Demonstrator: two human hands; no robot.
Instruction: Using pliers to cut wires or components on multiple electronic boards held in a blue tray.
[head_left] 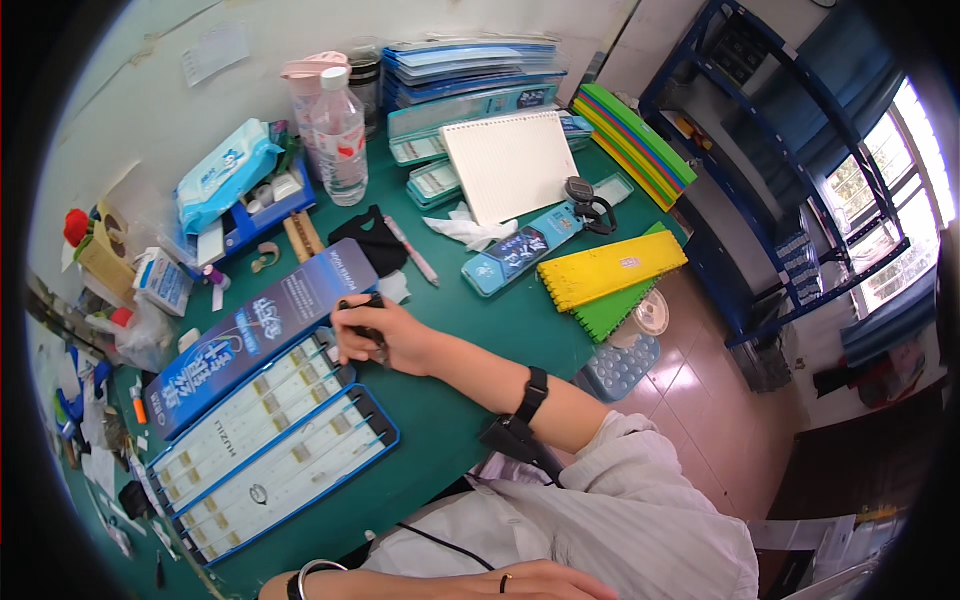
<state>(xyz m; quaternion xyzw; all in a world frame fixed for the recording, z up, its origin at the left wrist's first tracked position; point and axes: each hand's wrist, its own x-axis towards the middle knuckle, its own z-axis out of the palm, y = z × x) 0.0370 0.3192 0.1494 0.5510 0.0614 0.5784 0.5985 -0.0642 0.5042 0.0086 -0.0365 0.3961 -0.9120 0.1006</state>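
My right hand (388, 335) reaches over the green table, fingers closed round a slim black pen-like tool (376, 318) whose exact kind I cannot make out. Just below the fingertips is the top end of an open long blue-framed case (275, 465), with white trays holding rows of small yellowish pieces. Beside it lies a dark blue printed carton (262, 335). At the lower edge, my left hand (545, 580) lies flat across the light shirt, a ring on one finger; it seems to hold nothing, and its lower part is cut off.
Behind are a water bottle (342, 140), a pack of wipes (228, 175), a spiral notebook (512, 165) and a stopwatch (580, 192). A pink pen (412, 248) lies near a black cloth (365, 240). Yellow foam boards (612, 270) overhang the right edge. Clutter fills the left side.
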